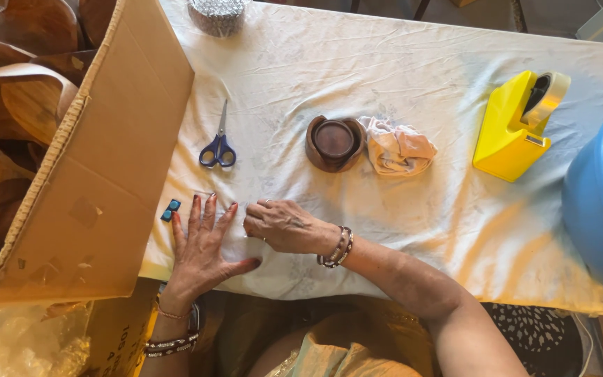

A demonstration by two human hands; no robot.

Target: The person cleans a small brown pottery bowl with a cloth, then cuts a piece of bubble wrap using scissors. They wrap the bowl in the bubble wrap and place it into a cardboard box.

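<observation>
left hand flat, fingers spread, on white tablecloth near edge | right hand pinching cloth | brown wooden bowl untouched mid-table

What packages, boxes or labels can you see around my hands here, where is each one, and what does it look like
Cardboard box: left of the table, beside the left hand; large, brown, flap open, dark print on its lower side.
Clear plastic wrap: bottom left corner, crinkled, shiny.
Small label on the tape dispenser: right side of the table; the dispenser is yellow, wedge-shaped; the label is pale, too small to make out.
No signs or screens in view.
</observation>
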